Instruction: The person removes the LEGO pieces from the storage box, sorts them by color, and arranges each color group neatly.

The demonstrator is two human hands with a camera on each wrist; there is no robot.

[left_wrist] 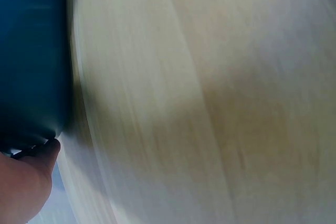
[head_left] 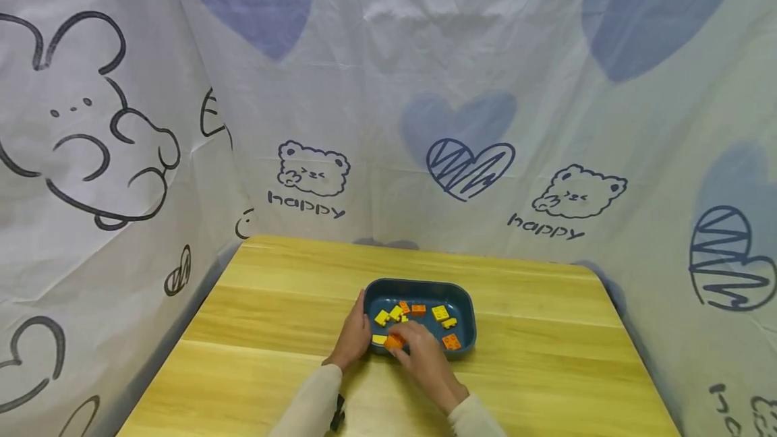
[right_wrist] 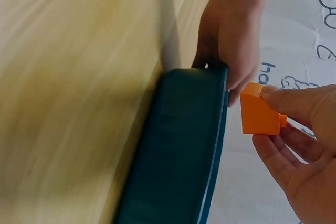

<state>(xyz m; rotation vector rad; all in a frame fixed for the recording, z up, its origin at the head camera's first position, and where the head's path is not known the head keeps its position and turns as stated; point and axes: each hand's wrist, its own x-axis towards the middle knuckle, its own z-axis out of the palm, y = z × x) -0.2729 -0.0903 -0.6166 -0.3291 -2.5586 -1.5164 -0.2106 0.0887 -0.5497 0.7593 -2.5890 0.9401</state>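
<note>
My left hand (head_left: pixel 353 334) grips the left end of a dark blue tray (head_left: pixel 419 288) on the table, thumb side toward me. In the right wrist view that left hand (right_wrist: pixel 233 38) wraps the tray's far end. An orange toy brick (right_wrist: pixel 258 113) with a sloped corner and a stud is pinched between the thumb and fingers of my right hand (head_left: pixel 427 359). The head view has this brick over the tray's near left part. Inside lie yellow bricks (head_left: pixel 440 313) and orange bricks (head_left: pixel 451 342). A yellow piece (head_left: pixel 379 339) lies beside the held brick.
The wooden table (head_left: pixel 546 342) extends around the tray on every side. Behind and to the left hangs a white curtain (head_left: pixel 376 154) printed with hearts and cartoon bears, close to the table's edges.
</note>
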